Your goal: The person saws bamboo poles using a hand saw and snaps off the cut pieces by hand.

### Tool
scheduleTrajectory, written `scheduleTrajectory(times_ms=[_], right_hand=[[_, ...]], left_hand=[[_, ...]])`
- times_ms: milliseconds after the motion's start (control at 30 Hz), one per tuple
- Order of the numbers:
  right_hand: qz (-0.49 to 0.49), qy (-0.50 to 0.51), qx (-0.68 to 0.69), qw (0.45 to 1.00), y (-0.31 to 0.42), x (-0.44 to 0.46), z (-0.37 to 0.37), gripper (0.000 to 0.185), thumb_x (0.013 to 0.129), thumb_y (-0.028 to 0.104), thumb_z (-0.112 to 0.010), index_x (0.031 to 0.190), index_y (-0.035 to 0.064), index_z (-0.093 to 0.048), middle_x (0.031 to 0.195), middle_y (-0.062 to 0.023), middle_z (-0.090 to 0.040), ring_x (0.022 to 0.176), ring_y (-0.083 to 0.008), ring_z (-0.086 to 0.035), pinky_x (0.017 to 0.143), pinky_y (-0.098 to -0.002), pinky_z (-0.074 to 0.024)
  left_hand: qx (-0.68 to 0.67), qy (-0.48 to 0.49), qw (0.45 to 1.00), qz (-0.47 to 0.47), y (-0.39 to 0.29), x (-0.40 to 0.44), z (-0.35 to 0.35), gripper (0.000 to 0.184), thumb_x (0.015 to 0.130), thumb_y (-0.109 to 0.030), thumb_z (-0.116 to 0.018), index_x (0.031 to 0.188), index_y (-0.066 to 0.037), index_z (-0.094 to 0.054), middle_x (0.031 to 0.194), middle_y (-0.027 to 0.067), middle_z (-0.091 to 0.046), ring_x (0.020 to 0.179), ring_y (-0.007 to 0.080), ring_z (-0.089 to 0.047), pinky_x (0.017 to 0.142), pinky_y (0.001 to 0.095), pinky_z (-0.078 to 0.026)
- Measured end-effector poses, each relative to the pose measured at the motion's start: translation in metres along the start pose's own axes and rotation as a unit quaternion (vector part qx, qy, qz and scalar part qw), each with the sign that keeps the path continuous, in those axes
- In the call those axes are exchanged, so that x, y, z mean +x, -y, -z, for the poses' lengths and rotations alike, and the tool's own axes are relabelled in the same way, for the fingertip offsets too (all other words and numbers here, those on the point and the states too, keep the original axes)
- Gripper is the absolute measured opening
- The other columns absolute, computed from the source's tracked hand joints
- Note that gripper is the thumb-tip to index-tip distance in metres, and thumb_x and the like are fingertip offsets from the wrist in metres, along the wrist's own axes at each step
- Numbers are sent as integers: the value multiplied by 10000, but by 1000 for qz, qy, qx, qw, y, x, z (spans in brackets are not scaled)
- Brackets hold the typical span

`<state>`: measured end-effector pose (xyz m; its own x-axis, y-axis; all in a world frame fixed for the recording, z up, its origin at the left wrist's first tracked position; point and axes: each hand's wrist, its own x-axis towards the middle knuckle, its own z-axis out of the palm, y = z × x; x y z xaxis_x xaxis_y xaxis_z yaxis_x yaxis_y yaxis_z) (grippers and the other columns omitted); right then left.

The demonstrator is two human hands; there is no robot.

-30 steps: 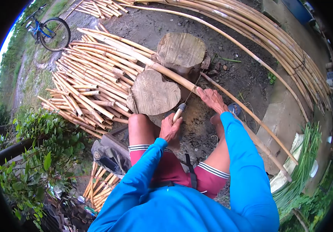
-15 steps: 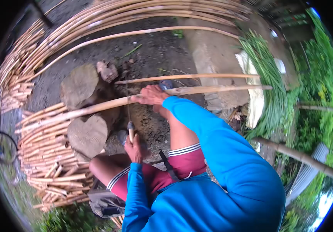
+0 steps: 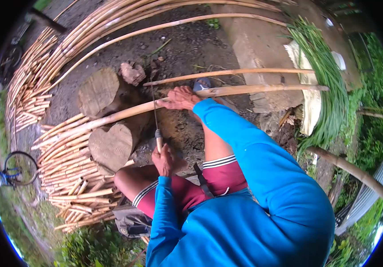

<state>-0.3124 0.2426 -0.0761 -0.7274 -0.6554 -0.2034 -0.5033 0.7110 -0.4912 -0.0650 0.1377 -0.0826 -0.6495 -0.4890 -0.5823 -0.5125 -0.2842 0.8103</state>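
My left hand (image 3: 163, 160) is closed around the light wooden handle (image 3: 159, 143) of a long, thin-bladed tool (image 3: 156, 116). Whether it is a knife or a saw cannot be made out. Its blade crosses a bamboo pole (image 3: 124, 113) at a steep angle. Just right of the blade, my right hand (image 3: 181, 98) grips that pole from above, fingers wrapped over it. The pole passes between two upright log blocks, a rear one (image 3: 98, 92) and a front one (image 3: 110, 147). A thinner bamboo pole (image 3: 231, 71) lies farther off, roughly parallel.
Cut bamboo pieces (image 3: 73, 178) are heaped at left, with another stack (image 3: 27, 104) behind. Long poles (image 3: 156, 10) curve across the back. A reddish stone (image 3: 132, 73) sits by the rear log. Green stalks (image 3: 322, 80) lie at right; a bicycle (image 3: 20, 169) stands far left.
The view has shifted, so the scene sits farther right and higher at the back. Both hands keep their grips; the blade still crosses the pole at about the same spot.
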Motion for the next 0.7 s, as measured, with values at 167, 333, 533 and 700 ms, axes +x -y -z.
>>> scheduleTrajectory(times_ms=[167,333,533,700], right_hand=[[-31,44,-30,998,8,15,-10,710,830,703,-454,849,41,-709,896,-241,-690,907,-417,-664,823,-519,-511],[-1,37,-39,999,6,14,-13,685,841,666,-458,891,24,-693,916,-263,-677,900,-431,-655,790,-537,-501],[-23,61,-22,998,22,14,2,657,855,637,-477,895,28,-722,877,-260,-680,876,-445,-655,788,-534,-515],[-14,45,-29,998,21,17,-3,676,865,641,-454,856,19,-717,853,-278,-669,845,-447,-658,760,-528,-526]], left_hand=[[68,-7,996,-55,36,22,5,200,872,-232,-599,766,-108,-483,555,-41,-432,422,54,-384,379,234,-303],[131,31,991,16,-15,4,0,311,811,-299,-615,836,7,-564,629,49,-520,593,146,-477,550,350,-395],[143,-14,985,-98,-9,16,-6,335,812,-308,-591,916,10,-593,714,147,-596,663,262,-586,640,406,-455],[170,-30,981,-91,-19,17,-9,314,818,-295,-600,778,13,-564,634,58,-526,614,155,-494,570,362,-407]])
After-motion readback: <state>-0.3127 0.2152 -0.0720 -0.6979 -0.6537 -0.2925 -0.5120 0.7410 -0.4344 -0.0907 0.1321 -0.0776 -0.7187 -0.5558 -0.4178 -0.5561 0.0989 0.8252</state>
